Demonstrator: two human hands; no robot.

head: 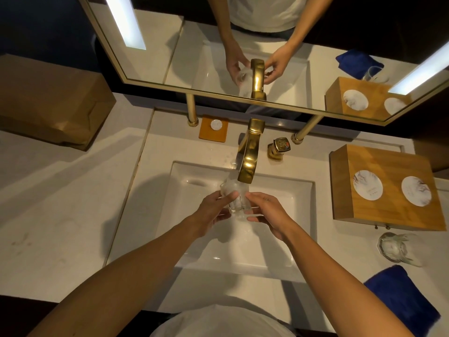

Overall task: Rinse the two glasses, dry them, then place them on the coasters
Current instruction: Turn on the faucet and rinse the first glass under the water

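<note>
A clear glass (235, 196) is held over the white sink (301, 190), right under the gold faucet spout (247, 164), with water running onto it. My left hand (213, 212) grips it from the left and my right hand (264, 212) from the right. A second clear glass (398, 248) stands on the counter at the right, in front of a wooden box (388, 215). Two round white coasters (368, 184) (416, 190) lie on top of that box. A folded blue towel (401, 302) lies near the counter's front right corner.
The gold tap handle (279, 147) stands right of the faucet. A small orange tray (213, 128) with a white disc sits behind the sink on the left. A brown paper bag (53, 100) lies at the far left. A framed mirror (243, 57) hangs over the counter.
</note>
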